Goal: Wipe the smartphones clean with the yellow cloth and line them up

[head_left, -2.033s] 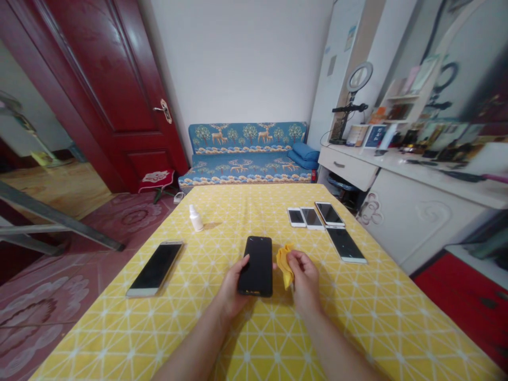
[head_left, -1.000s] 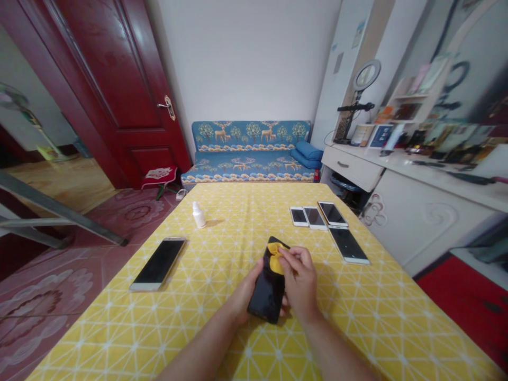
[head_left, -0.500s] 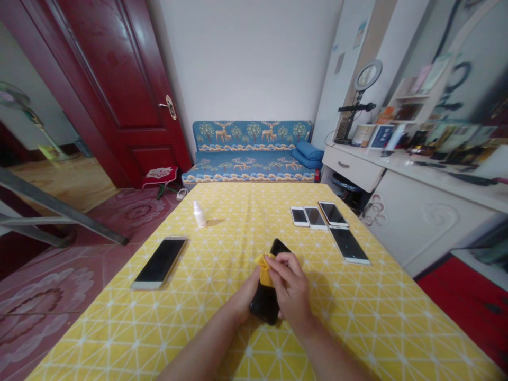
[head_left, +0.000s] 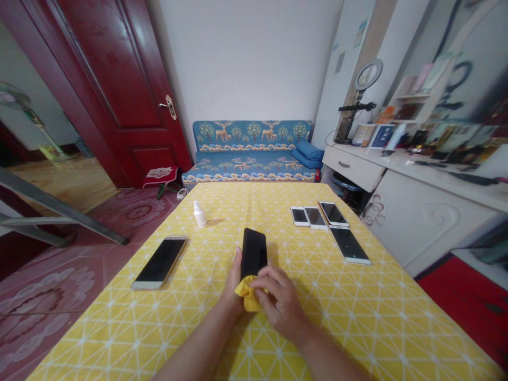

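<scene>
A black phone (head_left: 254, 252) is held above the yellow patterned table (head_left: 357, 312), screen up and pointing away from me. My left hand (head_left: 234, 283) grips its near left edge, thumb along the side. My right hand (head_left: 278, 301) pinches a small yellow cloth (head_left: 246, 295) and presses it on the phone's near end, which the cloth and fingers hide.
A gold-edged phone (head_left: 159, 262) lies on the left of the table. A small white bottle (head_left: 199, 214) stands behind it. Several phones (head_left: 331, 225) lie in a group on the right. A white dresser (head_left: 413, 206) stands right of the table, a blue sofa (head_left: 250, 153) beyond.
The right hand brought the yellow cloth onto the phone and drew it from the far end down to the near end. The phone turned from tilted right to pointing straight away.
</scene>
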`<state>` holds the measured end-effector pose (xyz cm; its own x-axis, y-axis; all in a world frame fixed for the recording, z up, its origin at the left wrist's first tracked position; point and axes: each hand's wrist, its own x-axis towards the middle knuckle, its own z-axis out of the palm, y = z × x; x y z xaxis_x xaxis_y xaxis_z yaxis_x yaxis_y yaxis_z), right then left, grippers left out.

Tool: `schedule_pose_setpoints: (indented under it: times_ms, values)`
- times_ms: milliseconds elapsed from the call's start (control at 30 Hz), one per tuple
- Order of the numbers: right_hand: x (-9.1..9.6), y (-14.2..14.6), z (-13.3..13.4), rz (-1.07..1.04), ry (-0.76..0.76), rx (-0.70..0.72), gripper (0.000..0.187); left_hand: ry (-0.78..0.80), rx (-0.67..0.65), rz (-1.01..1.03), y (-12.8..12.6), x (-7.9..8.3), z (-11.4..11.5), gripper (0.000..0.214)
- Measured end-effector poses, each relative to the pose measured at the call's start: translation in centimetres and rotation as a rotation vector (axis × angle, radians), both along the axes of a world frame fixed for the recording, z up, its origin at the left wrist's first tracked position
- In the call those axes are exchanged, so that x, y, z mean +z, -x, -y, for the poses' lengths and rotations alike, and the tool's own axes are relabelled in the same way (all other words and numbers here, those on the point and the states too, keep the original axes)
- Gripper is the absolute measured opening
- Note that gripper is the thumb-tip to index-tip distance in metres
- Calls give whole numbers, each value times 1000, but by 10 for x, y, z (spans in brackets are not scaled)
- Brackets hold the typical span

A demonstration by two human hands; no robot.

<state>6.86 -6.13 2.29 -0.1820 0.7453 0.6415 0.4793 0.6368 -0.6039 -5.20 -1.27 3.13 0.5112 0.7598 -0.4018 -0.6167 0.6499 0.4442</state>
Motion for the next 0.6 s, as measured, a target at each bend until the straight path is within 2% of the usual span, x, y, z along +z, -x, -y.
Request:
schedule_pose_setpoints:
  times_ms: [100,167,333,467,600]
  values:
    - [-2,-3,-3,50,-11,-94,19,-94,121,-53,2,3,-4,61]
    - [-3,-3,-2,63,-8,-107,18,-111,134,-71,2,3,-6,65]
    - [-3,1,3,86,-6,-38,17,-107,131,-85,2,1,-5,66]
    - [-8,1,-2,54,30,-116,18,-113,182,-94,2,1,-8,69]
    - [-14,-1,-9,-51,112,-150,15,-123,251,-136,1,-3,-13,64]
